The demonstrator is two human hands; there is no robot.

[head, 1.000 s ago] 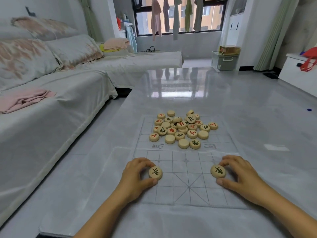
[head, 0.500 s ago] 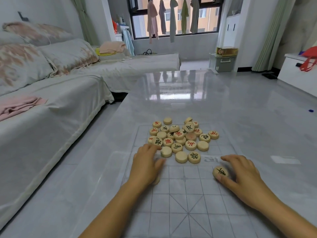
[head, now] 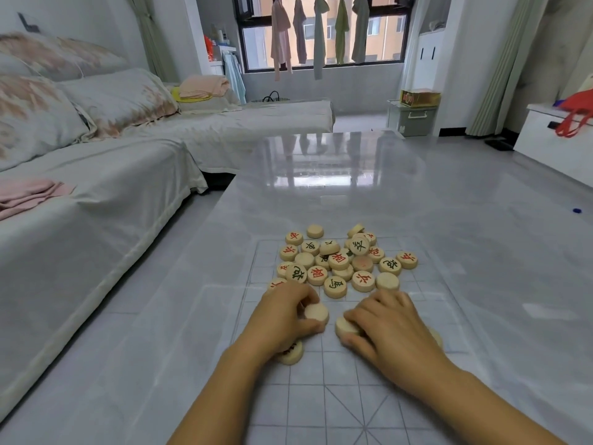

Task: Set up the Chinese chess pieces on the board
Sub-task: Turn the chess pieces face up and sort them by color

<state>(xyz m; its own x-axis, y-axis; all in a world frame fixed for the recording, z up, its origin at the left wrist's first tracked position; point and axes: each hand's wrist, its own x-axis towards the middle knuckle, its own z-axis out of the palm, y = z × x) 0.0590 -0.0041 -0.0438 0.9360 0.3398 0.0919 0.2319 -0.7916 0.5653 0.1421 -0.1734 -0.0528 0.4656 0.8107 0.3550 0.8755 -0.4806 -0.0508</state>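
Sofa [head: 96,194]: cut off at the left frame edge.

Worktop [head: 321,194]: carries the board [head: 353,399], a clear sheet with faint grid lines. Its near edge is out of frame.

Left hand [head: 282,319]: thumb and curled fingers pinch a blank piece [head: 316,313] on the board's left part. A covered piece [head: 292,354] lies half hidden under the wrist, marking unreadable.

Pile [head: 340,261]: mid-board, just beyond both hands. Several pieces are face down or overlapped.

Right hand [head: 388,329]: fingers curled round a gripped piece [head: 345,326], face mostly hidden. A rim piece [head: 437,338] shows only its edge at the hand's right side.
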